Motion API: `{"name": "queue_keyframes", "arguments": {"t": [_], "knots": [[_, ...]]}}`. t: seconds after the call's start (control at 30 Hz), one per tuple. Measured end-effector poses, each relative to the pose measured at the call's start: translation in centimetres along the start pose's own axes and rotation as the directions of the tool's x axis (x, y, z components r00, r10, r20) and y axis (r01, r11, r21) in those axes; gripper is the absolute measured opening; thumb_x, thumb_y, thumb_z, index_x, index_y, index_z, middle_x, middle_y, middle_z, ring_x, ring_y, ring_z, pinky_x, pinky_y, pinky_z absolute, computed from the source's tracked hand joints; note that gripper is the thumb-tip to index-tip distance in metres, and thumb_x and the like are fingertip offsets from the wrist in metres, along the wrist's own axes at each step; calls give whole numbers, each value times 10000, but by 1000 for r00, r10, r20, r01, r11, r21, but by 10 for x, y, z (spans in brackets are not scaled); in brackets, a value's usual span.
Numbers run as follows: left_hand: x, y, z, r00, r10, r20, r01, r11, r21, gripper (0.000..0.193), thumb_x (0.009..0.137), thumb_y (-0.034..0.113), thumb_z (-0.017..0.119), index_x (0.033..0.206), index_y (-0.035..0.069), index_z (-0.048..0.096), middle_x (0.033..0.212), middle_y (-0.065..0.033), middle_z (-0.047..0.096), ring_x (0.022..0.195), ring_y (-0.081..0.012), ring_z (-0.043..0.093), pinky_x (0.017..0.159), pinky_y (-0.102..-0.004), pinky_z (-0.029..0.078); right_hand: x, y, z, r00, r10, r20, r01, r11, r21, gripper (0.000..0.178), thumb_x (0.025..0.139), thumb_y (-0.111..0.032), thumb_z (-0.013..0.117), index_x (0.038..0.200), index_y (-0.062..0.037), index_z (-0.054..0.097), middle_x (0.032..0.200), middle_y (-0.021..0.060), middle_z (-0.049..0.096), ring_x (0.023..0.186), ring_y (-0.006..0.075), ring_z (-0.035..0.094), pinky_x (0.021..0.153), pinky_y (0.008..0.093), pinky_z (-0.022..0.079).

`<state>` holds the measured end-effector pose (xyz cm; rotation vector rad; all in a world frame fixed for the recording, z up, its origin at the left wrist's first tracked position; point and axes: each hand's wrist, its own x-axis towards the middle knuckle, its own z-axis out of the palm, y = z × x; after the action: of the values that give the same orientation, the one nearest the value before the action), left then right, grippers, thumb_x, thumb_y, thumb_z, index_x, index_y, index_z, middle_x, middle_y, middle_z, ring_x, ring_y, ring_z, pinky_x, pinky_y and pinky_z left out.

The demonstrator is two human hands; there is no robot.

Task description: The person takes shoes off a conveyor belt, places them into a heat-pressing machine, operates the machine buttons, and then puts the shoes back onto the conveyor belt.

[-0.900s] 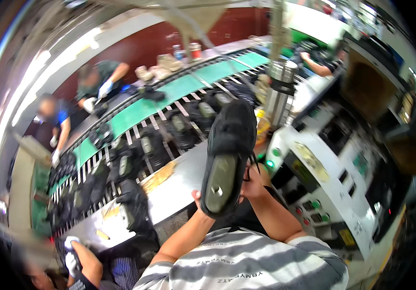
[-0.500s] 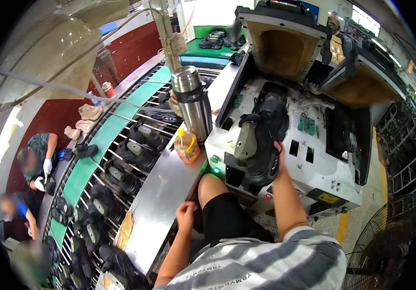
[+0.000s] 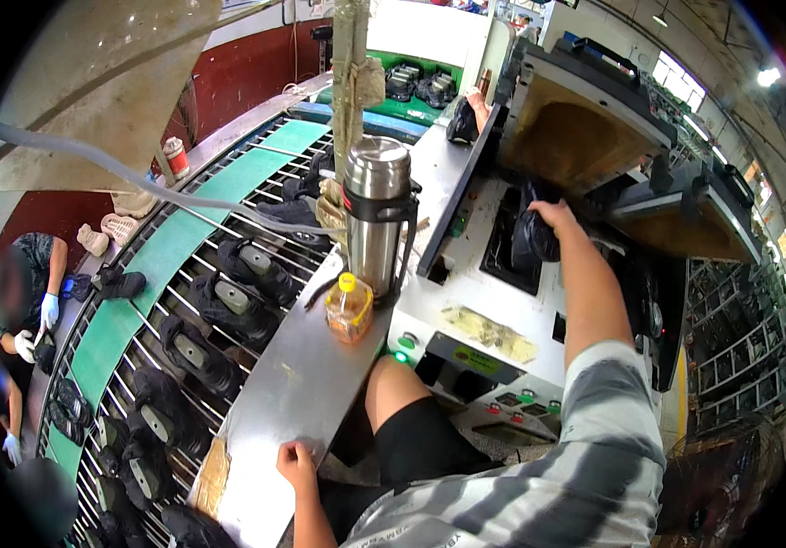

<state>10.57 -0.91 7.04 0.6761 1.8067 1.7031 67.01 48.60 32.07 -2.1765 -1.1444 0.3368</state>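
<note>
My right hand reaches across the white machine and grips a black shoe. The shoe stands at the dark slot in the machine's top, below a raised lid with a brown hollow inside. My fingers partly cover it, so its lower end is hard to make out. Closer to me, my left hand is curled into a loose fist over the metal bench, with nothing showing in it.
A steel thermos and a yellow-capped bottle stand on the bench. Several black shoes on lasts fill the roller conveyor. A second raised lid is at right. Another person's hand is beyond the machine; co-workers are at left.
My right hand has carried the black shoe from the machine's front edge to the slot under the raised lid. My left hand has shifted back over the bench. The view has turned.
</note>
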Motion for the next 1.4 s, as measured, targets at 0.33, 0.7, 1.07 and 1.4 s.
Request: {"name": "queue_keyframes", "arguments": {"t": [0.33,0.7,1.07,1.4], "knots": [[-14,-5,62,986,-155,63,163,977,-136,173,902,39,536,1068,2,564,1013,-87,596,942,-160,569,860,-295,471,-70,39,0,992,-73,103,83,991,-100,929,808,-589,612,1447,32,349,1429,266,437,1310,353,458,1090,409,343],[-20,70,261,709,-202,675,605,667,-435,663,983,385,458,1476,-15,266,1547,-135,259,1433,-238,241,1171,-392,188,-141,185,-178,854,-379,-357,184,861,-474,513,737,-257,737,1203,-115,576,1165,170,600,1099,377,556,962,445,444],[-27,15,74,687,-399,608,548,833,-72,350,955,222,497,1234,26,576,1111,-111,662,1005,-218,642,878,-333,496,47,368,-254,998,50,24,-51,998,37,1027,653,-311,719,1486,52,241,1318,219,504,1171,303,512,998,383,394],[-56,34,26,804,-300,514,395,915,-83,309,936,164,530,1187,-1,600,1047,-88,669,969,-171,632,873,-312,505,-152,335,-208,622,-141,-770,-10,982,-187,900,762,-529,708,1360,78,418,1202,286,601,1049,423,617,928,491,483]]}}
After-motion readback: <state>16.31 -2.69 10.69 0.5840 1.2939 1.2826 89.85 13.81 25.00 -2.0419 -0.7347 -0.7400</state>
